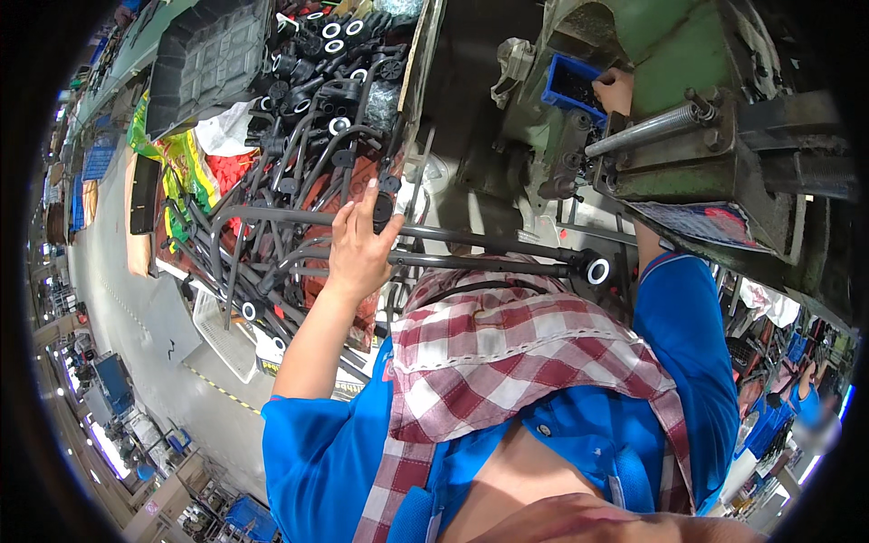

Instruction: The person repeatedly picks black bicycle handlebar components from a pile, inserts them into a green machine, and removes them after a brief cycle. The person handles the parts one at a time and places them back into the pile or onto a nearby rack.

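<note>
My left hand (pixel 358 252) is closed around a black bent metal tube frame (pixel 471 239), its thumb and fingers beside a round black fitting (pixel 383 209). The frame lies crosswise in front of my checked apron (pixel 507 335). Two long tubes run to its right end, where a ring with a white insert (pixel 597 271) shows; its left end bends down over the heap of parts. My right forearm (pixel 648 242) reaches up beneath the machine (pixel 697 181) on the right. The machine hides my right hand, so its fingers and anything in them cannot be seen.
Several black tubes and ringed fittings (pixel 334 45) are heaped at the upper left, by a dark plastic tray (pixel 210 63). The green machine carries a coil spring (pixel 647 128) and a blue bin (pixel 572 83). A white basket (pixel 222 335) stands at the lower left.
</note>
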Available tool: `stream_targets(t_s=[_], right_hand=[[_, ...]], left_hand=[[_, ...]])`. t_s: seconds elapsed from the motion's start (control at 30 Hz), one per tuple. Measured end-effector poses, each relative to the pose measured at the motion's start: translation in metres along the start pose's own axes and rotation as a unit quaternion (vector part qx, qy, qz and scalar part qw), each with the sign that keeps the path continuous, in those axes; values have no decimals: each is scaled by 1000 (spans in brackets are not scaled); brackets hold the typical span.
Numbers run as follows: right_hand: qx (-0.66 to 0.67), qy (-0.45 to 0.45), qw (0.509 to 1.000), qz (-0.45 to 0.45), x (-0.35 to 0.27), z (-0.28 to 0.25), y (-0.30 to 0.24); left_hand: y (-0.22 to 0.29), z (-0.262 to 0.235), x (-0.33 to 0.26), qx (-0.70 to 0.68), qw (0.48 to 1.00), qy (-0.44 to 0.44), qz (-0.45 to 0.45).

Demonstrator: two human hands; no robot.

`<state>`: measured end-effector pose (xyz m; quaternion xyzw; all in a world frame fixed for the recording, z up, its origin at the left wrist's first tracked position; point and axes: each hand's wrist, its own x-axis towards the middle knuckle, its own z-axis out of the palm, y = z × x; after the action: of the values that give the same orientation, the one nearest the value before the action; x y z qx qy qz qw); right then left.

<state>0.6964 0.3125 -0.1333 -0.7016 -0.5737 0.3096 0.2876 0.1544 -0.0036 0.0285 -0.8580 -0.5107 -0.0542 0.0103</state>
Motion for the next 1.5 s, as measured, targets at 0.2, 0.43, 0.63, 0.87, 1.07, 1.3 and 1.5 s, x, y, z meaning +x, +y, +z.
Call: stream_targets(t_s=[0.2,0.43,0.63,0.87,1.07,1.3,1.5], right_hand=[[9,-14,1000,9,-17,6,-26],[15,27,999,-29,-117,-41,-47],[46,7,998,-34,-217,-52,-58],[109,-61,990,-66,-272,-12,-79],[205,-118,972,19,-290,5,-110],[79,121,981,-129,-312,8,-99],[-36,176,975,-130,-293,-86,-14]], left_hand=[[10,-1,4,-4,1000,-20,5],[9,6,19,-1,999,-28,15],[8,19,48,-30,998,-19,57],[39,-3,81,-52,991,-19,121],[73,-9,88,-6,990,-24,139],[118,-13,88,30,989,-31,139],[158,-33,82,48,990,-100,86]])
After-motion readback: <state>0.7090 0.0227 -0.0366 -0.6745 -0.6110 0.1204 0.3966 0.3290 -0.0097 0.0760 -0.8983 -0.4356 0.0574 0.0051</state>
